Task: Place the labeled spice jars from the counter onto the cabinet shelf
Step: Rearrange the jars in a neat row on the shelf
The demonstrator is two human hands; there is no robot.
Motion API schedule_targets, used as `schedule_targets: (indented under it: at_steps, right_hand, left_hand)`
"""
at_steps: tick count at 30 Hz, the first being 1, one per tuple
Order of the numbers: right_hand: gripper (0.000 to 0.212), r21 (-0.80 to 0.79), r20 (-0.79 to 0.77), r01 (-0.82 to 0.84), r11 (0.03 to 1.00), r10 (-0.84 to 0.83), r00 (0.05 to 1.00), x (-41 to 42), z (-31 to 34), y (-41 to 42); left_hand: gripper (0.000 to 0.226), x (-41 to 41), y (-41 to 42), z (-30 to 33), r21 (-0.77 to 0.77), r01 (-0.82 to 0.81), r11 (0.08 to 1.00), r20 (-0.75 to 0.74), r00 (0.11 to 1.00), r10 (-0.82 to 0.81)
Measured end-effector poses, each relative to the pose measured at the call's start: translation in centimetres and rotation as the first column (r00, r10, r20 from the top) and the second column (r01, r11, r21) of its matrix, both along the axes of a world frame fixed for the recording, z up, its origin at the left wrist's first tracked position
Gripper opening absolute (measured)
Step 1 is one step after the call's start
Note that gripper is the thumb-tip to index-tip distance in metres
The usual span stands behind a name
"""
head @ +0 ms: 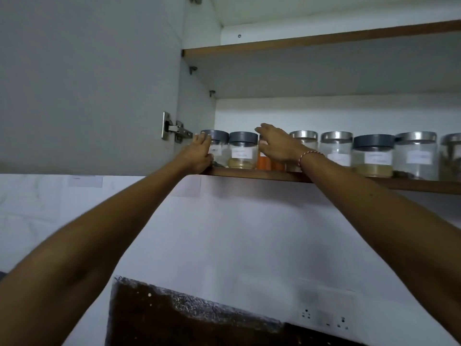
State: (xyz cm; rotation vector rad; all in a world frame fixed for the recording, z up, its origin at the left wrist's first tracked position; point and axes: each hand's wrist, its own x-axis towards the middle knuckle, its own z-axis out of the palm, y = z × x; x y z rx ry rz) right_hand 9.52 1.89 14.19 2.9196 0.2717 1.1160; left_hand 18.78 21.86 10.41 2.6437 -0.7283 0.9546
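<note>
Left hand (199,156) gripping leftmost jar (219,148), right hand (279,146) round orange-filled jar (265,162) on shelf (249,174).

Eight spice jars (243,153), two hands (199,156).

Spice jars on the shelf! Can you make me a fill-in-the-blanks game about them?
1. The left hand touches the jar at the ____ end of the row.
2. The right hand covers a jar with ____ powder.
3. The right wrist wears a ____.

Missing words: left; orange; bracelet
</note>
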Motion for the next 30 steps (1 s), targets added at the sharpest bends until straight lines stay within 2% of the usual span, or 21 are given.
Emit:
schedule_targets:
  at_steps: [4, 6, 8, 10, 16, 19, 25, 30]
  right_hand:
    - [0.040, -0.075, 0.021, 0.073, 0.995, -0.071, 0.997, 3.3, 1.4, 1.8]
    - [0.048, -0.111, 0.048, 0.102, 0.989, -0.097, 0.994, 4.5, 1.9, 2.3]
    - [0.049, -0.149, 0.084, 0.145, 0.978, -0.134, 0.987, 5.5, 2.2, 2.5]
    - [0.042, -0.192, 0.100, 0.191, 0.963, -0.174, 0.980, 6.6, 2.6, 2.5]
    - [0.027, -0.187, 0.003, 0.256, 0.948, -0.260, 0.965, 8.9, 3.7, 2.4]
    - [0.027, -0.198, -0.015, 0.278, 0.940, -0.286, 0.958, 10.0, 3.7, 2.4]
    - [0.031, -0.245, -0.028, 0.338, 0.909, -0.355, 0.934, 12.7, 3.6, 2.4]
    - [0.032, -0.258, -0.033, 0.378, 0.889, -0.399, 0.916, 15.2, 3.4, 2.4]
  left_hand:
    - [0.063, 2.4, 0.0, 1.7, -0.031, 0.094, 0.995, 0.046, 0.995, -0.092]
    - [0.062, 3.1, -0.5, 3.1, -0.021, 0.103, 0.994, 0.069, 0.992, -0.101]
    - [0.050, 3.9, -1.0, 4.6, -0.017, 0.110, 0.994, 0.074, 0.991, -0.108]
    - [0.032, 4.4, -1.3, 5.8, -0.014, 0.080, 0.997, 0.027, 0.996, -0.080]
    - [0.017, 6.4, -2.2, 8.0, 0.027, 0.068, 0.997, -0.098, 0.993, -0.065]
    - [0.028, 7.6, -2.9, 8.2, -0.002, 0.073, 0.997, -0.144, 0.987, -0.072]
    - [0.032, 9.4, -4.1, 7.9, -0.025, 0.062, 0.998, -0.159, 0.985, -0.065]
    - [0.033, 10.7, -4.8, 8.2, 0.044, 0.036, 0.998, -0.168, 0.985, -0.028]
